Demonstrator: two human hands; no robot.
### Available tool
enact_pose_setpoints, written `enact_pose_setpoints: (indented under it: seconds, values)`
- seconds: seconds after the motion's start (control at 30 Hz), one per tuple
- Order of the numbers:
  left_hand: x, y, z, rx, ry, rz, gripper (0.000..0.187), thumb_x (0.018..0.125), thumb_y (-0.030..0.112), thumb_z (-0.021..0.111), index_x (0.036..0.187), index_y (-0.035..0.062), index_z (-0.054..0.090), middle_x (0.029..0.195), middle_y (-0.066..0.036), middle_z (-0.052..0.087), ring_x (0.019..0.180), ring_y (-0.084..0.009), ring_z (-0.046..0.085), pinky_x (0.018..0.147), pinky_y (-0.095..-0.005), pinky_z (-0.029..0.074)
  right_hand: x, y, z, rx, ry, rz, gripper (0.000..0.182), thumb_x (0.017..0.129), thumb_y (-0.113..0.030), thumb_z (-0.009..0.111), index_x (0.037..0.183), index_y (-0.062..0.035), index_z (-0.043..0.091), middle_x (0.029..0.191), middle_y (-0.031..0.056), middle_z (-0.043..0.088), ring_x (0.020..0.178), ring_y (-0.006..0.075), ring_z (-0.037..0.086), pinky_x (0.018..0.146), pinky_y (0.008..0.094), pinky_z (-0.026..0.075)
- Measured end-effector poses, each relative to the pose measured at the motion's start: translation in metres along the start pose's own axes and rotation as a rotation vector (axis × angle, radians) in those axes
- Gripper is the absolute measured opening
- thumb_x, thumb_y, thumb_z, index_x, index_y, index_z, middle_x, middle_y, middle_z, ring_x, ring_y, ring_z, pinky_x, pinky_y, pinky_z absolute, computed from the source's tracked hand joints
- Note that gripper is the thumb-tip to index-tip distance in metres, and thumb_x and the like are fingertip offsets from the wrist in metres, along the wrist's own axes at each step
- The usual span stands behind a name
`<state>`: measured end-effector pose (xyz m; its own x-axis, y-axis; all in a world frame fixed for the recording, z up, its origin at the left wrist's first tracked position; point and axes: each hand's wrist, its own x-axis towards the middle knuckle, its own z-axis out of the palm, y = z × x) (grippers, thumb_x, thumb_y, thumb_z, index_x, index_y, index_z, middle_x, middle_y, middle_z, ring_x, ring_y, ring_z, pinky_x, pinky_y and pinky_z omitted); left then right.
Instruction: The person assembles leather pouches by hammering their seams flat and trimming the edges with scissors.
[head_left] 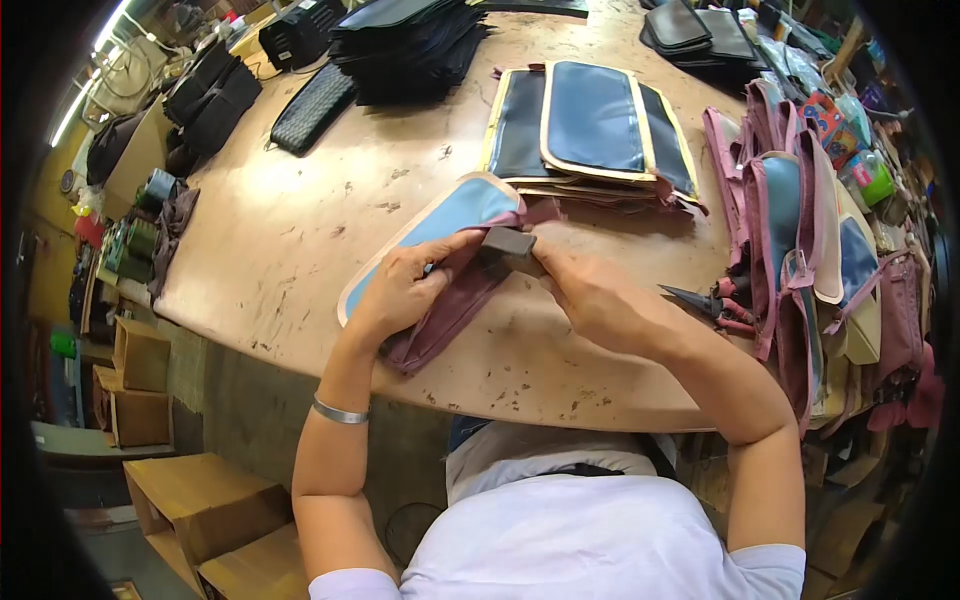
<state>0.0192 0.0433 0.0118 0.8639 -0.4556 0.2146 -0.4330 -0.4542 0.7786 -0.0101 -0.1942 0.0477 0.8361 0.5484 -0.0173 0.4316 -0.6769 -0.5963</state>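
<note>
Low on my left, cardboard boxes (225, 500) sit below the surface (240, 265), whose left edge slants up past a dark cloth (176, 235). A broad stretch of scuffed wood runs from there to the black patterned case (313, 108) and the tall black stack (405, 50). My left hand (408, 288) bears down on the pouch (430, 240), light blue with a pale border and maroon sides; I cannot tell whether its fingers also pinch it. The pouch lies aslant near the surface's curved front edge. At its maroon side, my right hand (600, 300) grasps a grey block-headed tool (510, 243). Beyond, dark blue panels (595, 118) with yellow edging lie stacked. Scuffed wood continues under my right forearm towards a pointed dark tool (690, 298), just beside a heap of maroon pouches (780, 210) crowding the right edge. Behind it, a red-and-blue packet (823, 118) carries print too small to read.
</note>
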Motion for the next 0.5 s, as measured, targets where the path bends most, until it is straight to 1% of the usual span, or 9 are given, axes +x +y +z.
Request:
enact_pose_setpoints:
  seconds: [0.03,0.13,0.17,0.27,0.3,0.37,0.4,0.47,0.5]
  values:
    - [-0.002,-0.003,0.0,-0.031,0.025,-0.007,0.05,0.072,-0.005,0.045,0.12,0.0087,0.056,0.108,-0.012,0.063,0.081,-0.0194,0.062,0.075,-0.0275,0.047,-0.002,-0.003,0.007,-0.026,0.061,-0.065,0.05,0.082,-0.006,0.041,0.131,-0.0015,0.031,0.101,0.0258,0.056,0.085,0.0418,0.057,0.072,0.0474,0.044]
    - [-0.004,-0.004,0.001,-0.34,0.004,-0.229,0.049,0.074,-0.004,0.043,0.121,0.0051,0.055,0.111,-0.004,0.062,0.085,-0.0121,0.058,0.077,-0.0244,0.045,-0.005,-0.03,0.016,-0.004,-0.164,0.073,0.053,0.081,-0.007,0.043,0.132,-0.0008,0.027,0.101,0.0256,0.055,0.085,0.0408,0.057,0.073,0.0468,0.044]
    - [-0.005,-0.007,0.003,-0.371,0.031,-0.198,0.047,0.076,-0.004,0.043,0.121,0.0022,0.054,0.111,-0.003,0.061,0.087,-0.0102,0.055,0.079,-0.0226,0.043,-0.003,-0.029,0.025,-0.015,-0.154,-0.025,0.054,0.081,-0.01,0.046,0.131,-0.0015,0.027,0.1,0.0247,0.055,0.082,0.0406,0.058,0.07,0.0467,0.045]
    - [-0.007,-0.004,-0.001,-0.576,0.038,-0.42,0.046,0.076,-0.004,0.043,0.121,0.0003,0.053,0.115,-0.006,0.059,0.098,-0.0116,0.054,0.087,-0.0228,0.04,-0.007,-0.043,0.028,0.026,-0.161,-0.085,0.055,0.081,-0.013,0.05,0.131,-0.003,0.028,0.096,0.0235,0.055,0.079,0.0403,0.058,0.067,0.0465,0.046]
    - [-0.007,-0.005,0.001,-0.575,0.066,-0.336,0.046,0.076,-0.005,0.043,0.121,-0.0006,0.053,0.116,-0.007,0.058,0.102,-0.0122,0.053,0.09,-0.0233,0.039,-0.006,-0.044,0.031,-0.007,-0.196,-0.11,0.056,0.081,-0.015,0.053,0.13,-0.0044,0.028,0.094,0.0227,0.056,0.078,0.0395,0.058,0.066,0.0468,0.046]
    - [-0.006,-0.007,0.004,-0.556,0.098,-0.167,0.046,0.076,-0.005,0.043,0.121,-0.0024,0.052,0.118,-0.008,0.057,0.108,-0.0133,0.051,0.095,-0.0242,0.037,-0.005,-0.051,0.026,0.002,-0.197,-0.162,0.052,0.08,-0.015,0.053,0.126,-0.0044,0.03,0.093,0.0225,0.056,0.077,0.0392,0.059,0.066,0.0467,0.046]
    - [-0.007,-0.009,0.003,-0.556,0.105,-0.167,0.046,0.076,-0.006,0.042,0.121,-0.0026,0.052,0.119,-0.008,0.056,0.11,-0.0134,0.049,0.096,-0.0246,0.036,-0.004,-0.054,0.024,0.005,-0.188,-0.186,0.05,0.08,-0.014,0.053,0.124,-0.0044,0.032,0.093,0.0224,0.056,0.077,0.0391,0.059,0.066,0.0467,0.046]
    - [-0.007,-0.016,0.002,-0.574,0.128,-0.159,0.047,0.075,-0.007,0.042,0.121,-0.0032,0.052,0.122,-0.008,0.055,0.115,-0.0137,0.047,0.1,-0.0255,0.033,-0.001,-0.06,0.043,-0.007,-0.223,-0.17,0.045,0.08,-0.014,0.053,0.12,-0.0052,0.034,0.093,0.0224,0.056,0.078,0.0392,0.059,0.067,0.0469,0.046]
    - [-0.008,-0.017,0.003,-0.542,0.116,-0.165,0.047,0.075,-0.007,0.042,0.121,-0.0032,0.052,0.122,-0.008,0.055,0.114,-0.0135,0.047,0.1,-0.0254,0.033,-0.002,-0.064,0.046,-0.011,-0.247,-0.159,0.043,0.079,-0.013,0.053,0.117,-0.0057,0.035,0.093,0.0225,0.056,0.079,0.0392,0.059,0.067,0.0469,0.047]
